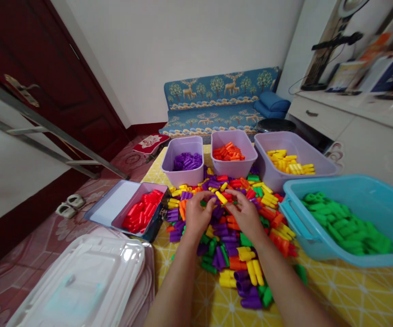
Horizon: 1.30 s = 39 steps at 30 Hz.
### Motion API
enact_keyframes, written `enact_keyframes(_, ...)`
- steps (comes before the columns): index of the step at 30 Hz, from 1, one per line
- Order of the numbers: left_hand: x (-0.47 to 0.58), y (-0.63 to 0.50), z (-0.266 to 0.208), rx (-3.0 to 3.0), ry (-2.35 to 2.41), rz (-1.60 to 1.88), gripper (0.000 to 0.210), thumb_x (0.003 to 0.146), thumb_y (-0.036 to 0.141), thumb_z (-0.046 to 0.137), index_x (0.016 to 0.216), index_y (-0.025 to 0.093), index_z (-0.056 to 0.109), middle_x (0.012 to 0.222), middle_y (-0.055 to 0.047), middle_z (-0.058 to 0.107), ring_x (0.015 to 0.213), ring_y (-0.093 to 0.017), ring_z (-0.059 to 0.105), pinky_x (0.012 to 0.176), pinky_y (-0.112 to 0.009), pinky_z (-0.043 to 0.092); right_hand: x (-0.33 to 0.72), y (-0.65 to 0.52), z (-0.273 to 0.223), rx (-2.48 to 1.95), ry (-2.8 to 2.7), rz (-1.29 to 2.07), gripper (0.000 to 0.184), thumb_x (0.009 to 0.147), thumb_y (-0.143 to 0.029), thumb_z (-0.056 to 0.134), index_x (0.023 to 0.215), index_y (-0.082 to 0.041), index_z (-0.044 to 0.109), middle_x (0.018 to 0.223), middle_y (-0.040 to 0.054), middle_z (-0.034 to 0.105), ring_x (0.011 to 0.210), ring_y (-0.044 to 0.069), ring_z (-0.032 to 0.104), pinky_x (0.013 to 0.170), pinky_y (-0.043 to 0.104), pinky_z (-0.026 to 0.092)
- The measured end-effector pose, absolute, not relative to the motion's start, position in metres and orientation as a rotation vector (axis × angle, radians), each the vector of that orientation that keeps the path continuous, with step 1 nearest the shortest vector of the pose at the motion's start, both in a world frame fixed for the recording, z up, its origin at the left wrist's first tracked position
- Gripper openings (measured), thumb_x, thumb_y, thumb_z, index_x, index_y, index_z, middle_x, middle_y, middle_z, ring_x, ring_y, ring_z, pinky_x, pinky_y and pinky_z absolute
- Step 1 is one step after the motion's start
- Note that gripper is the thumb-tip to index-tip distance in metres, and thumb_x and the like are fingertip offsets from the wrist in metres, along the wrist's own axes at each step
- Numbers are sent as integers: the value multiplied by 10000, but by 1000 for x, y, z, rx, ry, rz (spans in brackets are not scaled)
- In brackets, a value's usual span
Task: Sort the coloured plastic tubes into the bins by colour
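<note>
My left hand [199,212] and my right hand [246,213] come together over a heap of mixed plastic building pieces [228,231]. A small yellow bullet-shaped building piece [221,197] sits between the curled fingertips of both hands, which appear to pinch its two ends. Beneath and around my hands lie purple, green, orange, red and yellow pieces, several joined in clusters. Beyond the heap, one lilac bin [186,177] contains purple pieces, another lilac bin [233,170] orange ones, and a larger lilac bin [267,170] yellow ones.
At right, a turquoise tub [300,222] contains green pieces. An open-lidded box [121,220] with red pieces stands left, behind stacked white lids [114,263]. A yellow patterned cloth [349,295] covers the table. Farther off are a blue sofa [213,119] and a metal ladder [51,125].
</note>
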State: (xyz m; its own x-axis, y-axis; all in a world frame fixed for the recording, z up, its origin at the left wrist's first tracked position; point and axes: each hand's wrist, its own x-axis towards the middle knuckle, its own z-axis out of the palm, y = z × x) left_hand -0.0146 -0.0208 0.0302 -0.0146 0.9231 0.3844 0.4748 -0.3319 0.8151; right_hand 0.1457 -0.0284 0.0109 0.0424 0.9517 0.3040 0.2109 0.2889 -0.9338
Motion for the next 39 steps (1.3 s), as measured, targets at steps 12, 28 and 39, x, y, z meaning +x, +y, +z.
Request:
enact_keyframes(12, -17, -16, 27, 1443, 1218, 1374, 160, 748, 224, 639, 879, 147, 691, 790, -41, 700, 714, -147, 628, 693, -255, 497, 146, -32, 19, -1256, -1514, 778, 285, 790, -372, 619, 1014, -209, 685, 1043, 72, 714, 967, 240, 647, 891, 401, 486)
enact_keyframes(28, -44, -12, 27, 1986, 1534, 1102, 184, 772, 169, 616, 934, 174, 703, 922, -66, 723, 873, -200, 663, 814, -345, 516, 149, -53, 50, -1329, -2188, 578, 619, 587, -282, 802, 1184, -295, 638, 1321, 73, 560, 1217, 299, 490, 1000, 465, 396)
enact_keyframes(39, -38, -16, 35, 1988, 1447, 1039, 256, 762, 114, 621, 1000, 171, 697, 1001, -82, 720, 966, -219, 656, 889, -374, 505, 134, -39, 28, -1481, -1878, 374, 298, 754, -149, 584, 1028, -223, 674, 1044, 62, 698, 983, 231, 633, 889, 379, 471)
